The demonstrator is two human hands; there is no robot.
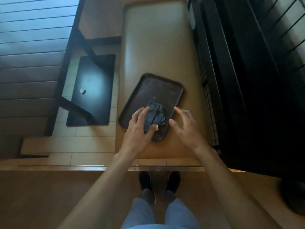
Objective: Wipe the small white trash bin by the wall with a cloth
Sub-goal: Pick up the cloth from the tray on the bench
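Tan padded bench [156,47] runs toward 12 o'clock, dark tray [165,86] lying flat on its near end. Crumpled dark cloth [156,115] sits on the tray's 6 o'clock half; left hand [140,128] pinches it between thumb and fingers, right hand [184,124] hovers at 3 o'clock of the cloth, fingers spread, holding nothing. White bin not visible
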